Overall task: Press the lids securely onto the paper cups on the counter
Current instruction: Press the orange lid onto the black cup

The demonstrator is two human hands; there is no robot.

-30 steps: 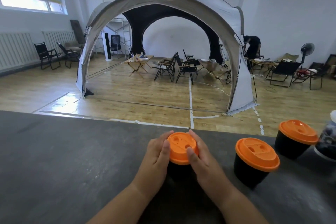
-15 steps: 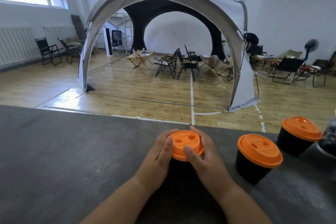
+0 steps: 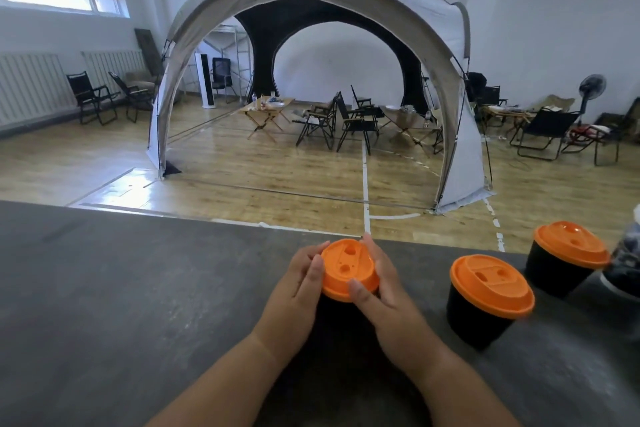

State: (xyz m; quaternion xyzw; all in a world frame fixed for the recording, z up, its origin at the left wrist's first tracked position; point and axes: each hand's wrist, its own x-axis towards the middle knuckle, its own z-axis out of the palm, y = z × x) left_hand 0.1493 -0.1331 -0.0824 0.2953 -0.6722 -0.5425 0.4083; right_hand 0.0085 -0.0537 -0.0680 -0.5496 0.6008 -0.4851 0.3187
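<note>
Three black paper cups with orange lids stand on the dark grey counter (image 3: 138, 288). The nearest cup (image 3: 341, 314) is mostly hidden between my hands; its orange lid (image 3: 348, 269) sits on top. My left hand (image 3: 298, 295) wraps the lid's left rim, thumb on its edge. My right hand (image 3: 384, 291) grips the right rim, with the thumb pressing the front edge. A second lidded cup (image 3: 485, 302) stands to the right, and a third lidded cup (image 3: 562, 258) is further right and back.
A dark object with a white base (image 3: 625, 263) is cut off at the right edge, next to the third cup. Beyond the counter's far edge lies a wooden floor with a large tent (image 3: 311, 10), folding chairs and small tables.
The lid has turned a little between my hands. Both hands stay around the same cup; my right thumb has shifted along the front rim. The camera has tilted slightly down.
</note>
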